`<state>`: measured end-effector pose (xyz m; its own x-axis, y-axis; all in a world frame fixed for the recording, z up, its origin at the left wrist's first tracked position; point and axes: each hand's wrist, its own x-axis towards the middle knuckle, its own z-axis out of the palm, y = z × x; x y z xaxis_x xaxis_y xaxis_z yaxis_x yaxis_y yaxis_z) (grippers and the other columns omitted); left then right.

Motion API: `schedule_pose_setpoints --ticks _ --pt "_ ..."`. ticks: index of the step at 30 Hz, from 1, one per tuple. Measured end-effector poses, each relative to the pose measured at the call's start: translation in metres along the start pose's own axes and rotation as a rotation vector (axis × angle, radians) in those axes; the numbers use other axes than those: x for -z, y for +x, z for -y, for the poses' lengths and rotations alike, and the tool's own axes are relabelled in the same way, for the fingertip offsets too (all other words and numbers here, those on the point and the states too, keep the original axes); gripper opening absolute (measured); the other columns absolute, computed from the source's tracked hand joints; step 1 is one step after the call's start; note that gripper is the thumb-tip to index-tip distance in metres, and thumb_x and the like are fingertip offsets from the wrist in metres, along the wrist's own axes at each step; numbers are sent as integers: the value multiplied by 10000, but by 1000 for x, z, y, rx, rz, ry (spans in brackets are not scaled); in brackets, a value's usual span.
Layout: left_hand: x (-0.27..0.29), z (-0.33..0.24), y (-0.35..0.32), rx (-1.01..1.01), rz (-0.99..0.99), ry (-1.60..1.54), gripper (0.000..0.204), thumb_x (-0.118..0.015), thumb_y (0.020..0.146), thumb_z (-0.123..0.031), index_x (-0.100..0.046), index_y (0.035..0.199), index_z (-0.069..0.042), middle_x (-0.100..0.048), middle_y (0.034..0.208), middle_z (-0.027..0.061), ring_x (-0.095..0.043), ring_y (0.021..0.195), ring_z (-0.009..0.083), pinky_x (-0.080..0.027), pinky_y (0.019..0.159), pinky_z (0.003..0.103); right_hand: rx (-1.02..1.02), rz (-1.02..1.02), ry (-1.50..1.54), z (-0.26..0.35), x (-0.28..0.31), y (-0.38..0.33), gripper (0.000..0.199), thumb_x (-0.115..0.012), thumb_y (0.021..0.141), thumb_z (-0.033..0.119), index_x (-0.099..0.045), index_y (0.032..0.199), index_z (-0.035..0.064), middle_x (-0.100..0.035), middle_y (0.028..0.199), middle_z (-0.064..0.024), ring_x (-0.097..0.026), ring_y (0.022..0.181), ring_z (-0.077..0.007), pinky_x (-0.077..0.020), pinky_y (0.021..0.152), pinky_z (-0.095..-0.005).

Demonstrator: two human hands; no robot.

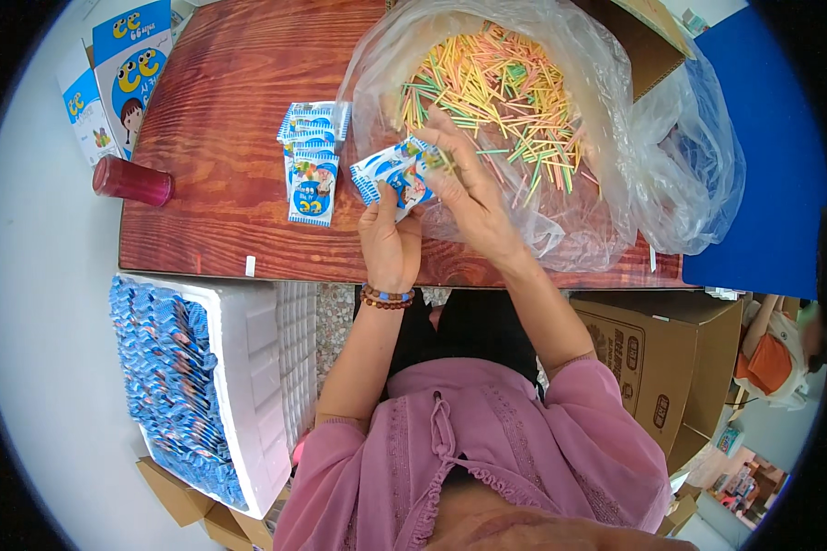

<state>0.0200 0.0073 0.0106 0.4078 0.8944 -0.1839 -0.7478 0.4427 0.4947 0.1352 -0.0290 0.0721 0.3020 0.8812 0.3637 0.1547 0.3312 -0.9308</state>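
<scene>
In front of my chest, my left hand [391,237] is closed on the lower edge of a few small blue-and-white printed packets [397,179], its thumb lying on top of them. My right hand [473,193] bends over their upper right end, fingers and thumb closed around it; what lies under those fingertips is partly hidden. Just left of my hands, several similar packets [313,188] lie overlapping in a pile. Beyond my right hand, a big clear plastic bag [606,101] lies spread, with a heap of thin yellow, pink and green sticks [496,83] on it.
The red-brown wooden table [220,138] carries a dark pink cup [134,181] on its side at the left edge. Printed boxes [129,73] stand behind it. Below left, a white foam box [248,367] holds many blue packets. A brown carton [652,358] stands below right.
</scene>
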Motion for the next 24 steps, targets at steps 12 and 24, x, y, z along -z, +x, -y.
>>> schedule_pose_setpoints --ticks 12,24 --pt "4 10 7 6 66 -24 288 -535 962 -285 -580 1125 -53 -636 1078 27 -578 938 121 -480 784 292 -226 61 -123 12 36 -15 293 -598 880 5 -576 1172 -12 -608 1016 -57 -609 867 -110 -506 743 -250" --pt "12 0 5 31 109 -85 256 -543 959 -223 -587 1128 -36 -633 1136 51 -597 1033 168 -476 915 350 295 361 -741 60 36 29 140 -614 847 31 -655 981 26 -605 886 -56 -581 689 -117 -455 592 -249"
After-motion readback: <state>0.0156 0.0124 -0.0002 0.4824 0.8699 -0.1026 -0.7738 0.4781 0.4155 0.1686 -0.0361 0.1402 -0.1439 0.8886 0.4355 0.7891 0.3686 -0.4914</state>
